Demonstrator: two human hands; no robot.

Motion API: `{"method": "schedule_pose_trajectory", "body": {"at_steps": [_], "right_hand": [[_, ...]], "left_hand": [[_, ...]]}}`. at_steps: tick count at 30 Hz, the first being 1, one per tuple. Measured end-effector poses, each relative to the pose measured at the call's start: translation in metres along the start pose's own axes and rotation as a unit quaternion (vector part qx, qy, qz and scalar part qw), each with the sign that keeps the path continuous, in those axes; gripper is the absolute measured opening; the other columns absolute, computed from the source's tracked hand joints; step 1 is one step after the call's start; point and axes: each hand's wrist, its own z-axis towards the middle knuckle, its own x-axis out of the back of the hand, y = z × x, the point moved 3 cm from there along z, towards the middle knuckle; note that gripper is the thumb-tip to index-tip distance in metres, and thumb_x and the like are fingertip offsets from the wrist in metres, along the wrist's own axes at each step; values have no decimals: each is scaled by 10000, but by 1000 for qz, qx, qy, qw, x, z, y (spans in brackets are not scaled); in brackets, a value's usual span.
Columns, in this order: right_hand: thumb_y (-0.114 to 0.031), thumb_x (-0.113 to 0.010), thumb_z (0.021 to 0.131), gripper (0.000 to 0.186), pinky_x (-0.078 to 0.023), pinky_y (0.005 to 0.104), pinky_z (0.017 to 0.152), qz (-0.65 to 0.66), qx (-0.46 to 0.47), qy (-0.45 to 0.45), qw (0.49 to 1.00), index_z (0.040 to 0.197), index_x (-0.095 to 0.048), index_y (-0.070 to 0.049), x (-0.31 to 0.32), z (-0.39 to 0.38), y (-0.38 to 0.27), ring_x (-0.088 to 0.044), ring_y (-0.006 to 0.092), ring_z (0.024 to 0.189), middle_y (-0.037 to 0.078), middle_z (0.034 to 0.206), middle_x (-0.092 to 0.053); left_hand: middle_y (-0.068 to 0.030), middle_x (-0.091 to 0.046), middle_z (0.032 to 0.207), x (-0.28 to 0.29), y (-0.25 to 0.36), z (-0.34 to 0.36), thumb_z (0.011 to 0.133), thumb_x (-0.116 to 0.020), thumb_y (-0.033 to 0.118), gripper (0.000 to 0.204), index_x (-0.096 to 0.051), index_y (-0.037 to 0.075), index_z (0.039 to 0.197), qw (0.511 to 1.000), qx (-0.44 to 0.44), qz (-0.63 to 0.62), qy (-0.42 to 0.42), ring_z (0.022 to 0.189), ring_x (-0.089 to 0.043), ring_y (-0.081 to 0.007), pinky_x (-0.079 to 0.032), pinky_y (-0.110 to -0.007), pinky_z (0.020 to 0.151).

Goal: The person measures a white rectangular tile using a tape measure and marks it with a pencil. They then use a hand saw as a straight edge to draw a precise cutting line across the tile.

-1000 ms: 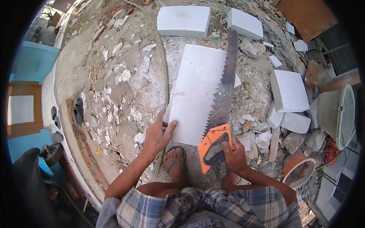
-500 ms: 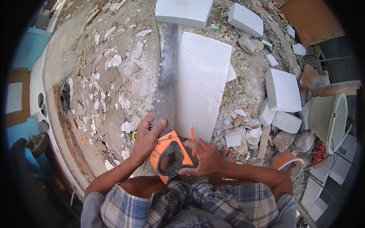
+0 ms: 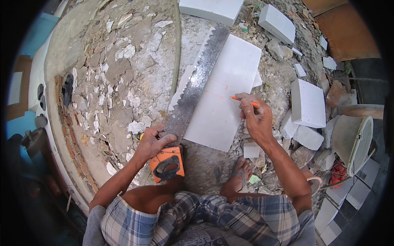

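Note:
My left hand (image 3: 152,143) grips a large hand saw (image 3: 193,84) by the blade's end, just above its orange and black handle. The toothed grey blade slants up and to the right, lying across the left side of a white lightweight block (image 3: 232,80), teeth facing left. A strip of white shows beyond the teeth. Between the thumb and fingers of my right hand (image 3: 256,115) is an orange pencil (image 3: 245,101), its tip over the block's right part, close to the end of a red line. Two short red marks run across the block's face. Whether the tip touches is unclear.
More white blocks lie at the far side (image 3: 211,9), far right (image 3: 277,23) and right (image 3: 308,102). Rubble (image 3: 117,86) covers the ground, with a hose (image 3: 177,49) running along it. A white bucket (image 3: 352,143) stands at the right. My sandalled foot (image 3: 239,178) is near the block.
The saw blade has swung to slant right across the block, and its handle has moved down and left. My right hand has left the handle area and carried the pencil up to the block.

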Motion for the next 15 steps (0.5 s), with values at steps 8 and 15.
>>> {"method": "schedule_pose_trajectory", "body": {"at_steps": [8,15], "right_hand": [[-277,-678,1053,321,-521,267,727,35,3,14,999,1155,-746,20,-33,60,12,-668,101,803,45,875,-752],[-245,-661,1055,275,-529,297,672,13,69,55,996,1056,-726,22,-54,69,21,-692,124,757,118,864,-779]], "left_hand": [[8,-629,742,-10,16,-4,921,-835,242,291,-680,6,993,999,-6,8,36,685,-553,-73,-464,-275,624],[41,-447,723,-17,-20,-5,922,-846,294,388,-550,53,851,996,-19,-2,84,689,-417,-89,-378,-289,600]]}}
